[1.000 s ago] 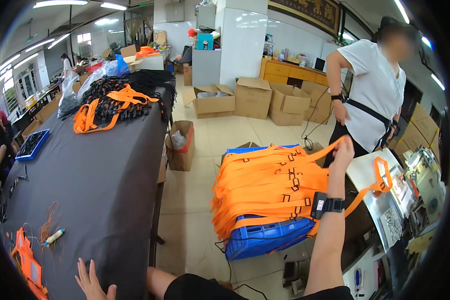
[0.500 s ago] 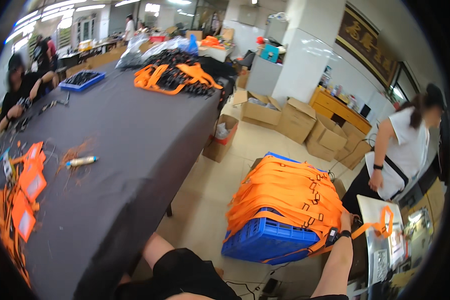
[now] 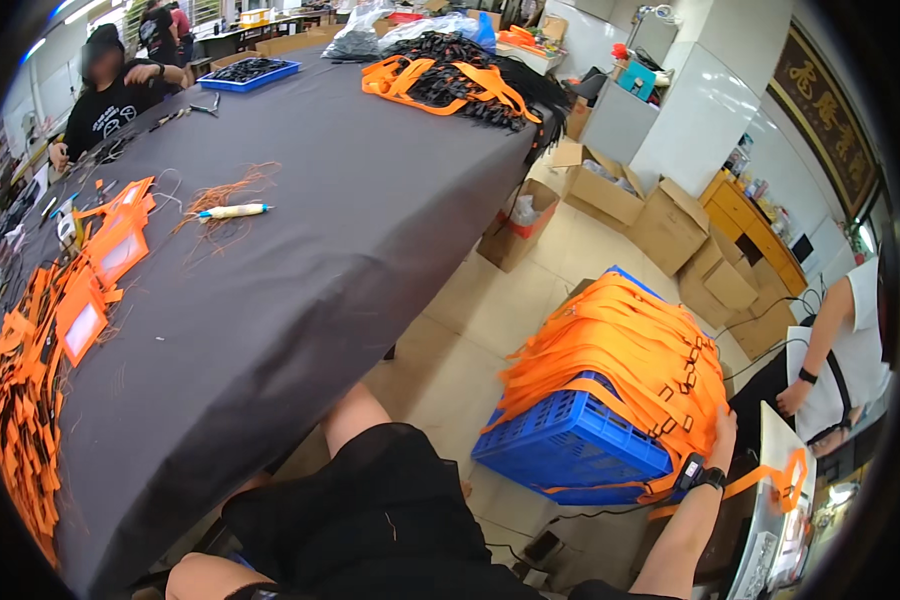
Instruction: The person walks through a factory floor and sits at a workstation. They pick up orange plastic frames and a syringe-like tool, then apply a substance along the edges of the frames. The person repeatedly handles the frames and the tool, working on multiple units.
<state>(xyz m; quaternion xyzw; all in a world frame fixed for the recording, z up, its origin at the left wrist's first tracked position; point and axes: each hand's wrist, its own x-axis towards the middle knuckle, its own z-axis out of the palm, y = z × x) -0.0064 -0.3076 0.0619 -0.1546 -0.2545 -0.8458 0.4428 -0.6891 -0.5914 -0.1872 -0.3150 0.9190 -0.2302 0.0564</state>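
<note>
My right hand rests against the right edge of a pile of orange webbing straps with black buckles. Its fingers look stretched out along the straps; their tips are partly hidden. A dark band and a small black device sit at that wrist. The straps lie draped over a blue plastic crate on the floor to my right. Another orange strap trails over a pale work surface beyond the hand. My left hand is out of view.
A dark-covered table fills the left, bearing orange pieces, a white-and-blue tool, a blue tray and a strap heap. Cardboard boxes line the floor. One person sits across; another stands right.
The view has shifted left and downward, showing more of the table's left side and my lap. My right hand stays at the strap pile's right edge; the standing person is now partly cut off.
</note>
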